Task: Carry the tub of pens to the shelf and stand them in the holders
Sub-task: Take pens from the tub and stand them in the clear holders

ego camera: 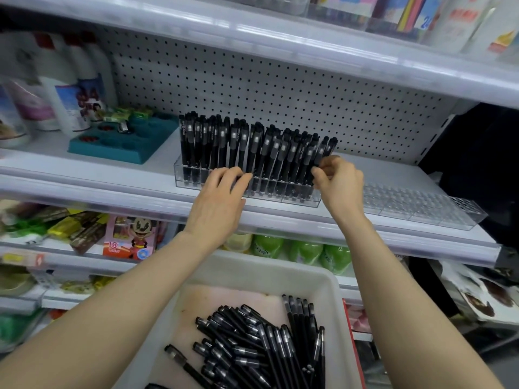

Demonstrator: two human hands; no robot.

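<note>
Shop shelving with a white pegboard (pixel 280 88) back fills the view. On the middle shelf (pixel 112 175) a filled holder (pixel 280 196) of clear plastic carries the standing pens (pixel 224 141), and an empty holder (pixel 421 206) lies just beside it to the right. Below, the tub (pixel 334 290) holds the loose pens (pixel 252 341), well apart from both hands.

The left hand (pixel 219 197) is at the holder's front, its fingers (pixel 236 174) curled against the front row; I cannot tell whether they clamp a pen. The right hand (pixel 342 183) has its fingers (pixel 320 175) pinched on the end pen (pixel 325 150), which leans.

The step looks like seating and straightening this last row. It should go best by steadying the neighbours with the left hand and pressing the end pen straight down into its cell, so the row does not topple.
</note>
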